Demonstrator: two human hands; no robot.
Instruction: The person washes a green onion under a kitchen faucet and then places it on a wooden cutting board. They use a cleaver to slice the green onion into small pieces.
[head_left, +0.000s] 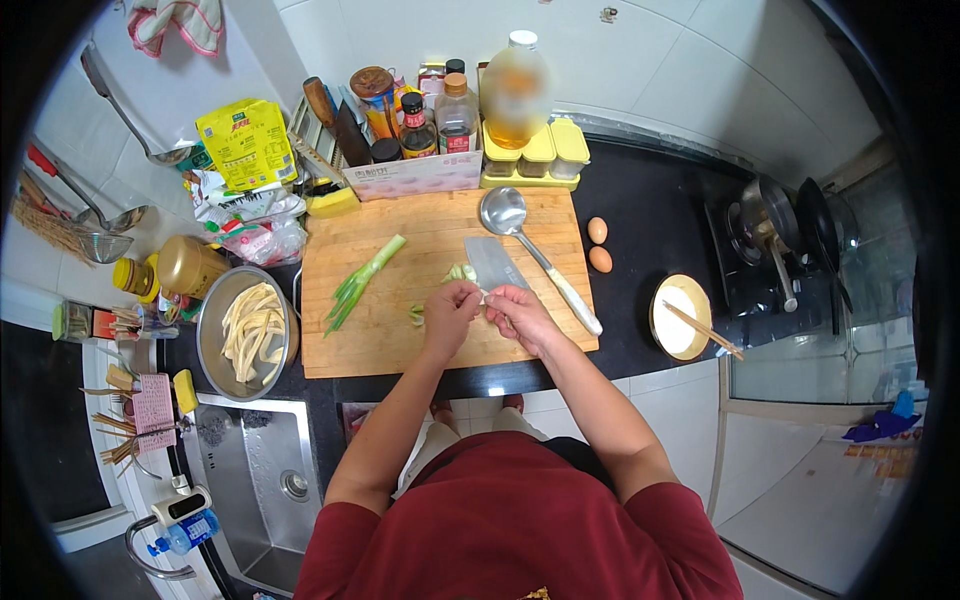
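Observation:
Over the near middle of the wooden cutting board [400,340], my left hand [452,312] and my right hand [522,318] meet with fingertips pinched. Between them is a small pale piece, by its look a garlic clove [485,297], mostly hidden by the fingers. Just beyond lie several pale cloves [458,272], beside the blade of a cleaver [492,262]; its handle is hidden by my right hand. Small scraps [416,314] rest left of my left hand. Farther left are green onion stalks [362,284]. A metal ladle [545,262] slants along the board's right side.
Two eggs [598,245] and a bowl of white contents [680,318] with chopsticks [705,332] stand right, before the stove [745,250]. A metal pot [292,340] of pale strips is left, above the sink [250,470]. A bottle box [415,178] and yellow-lidded containers [537,150] line the back.

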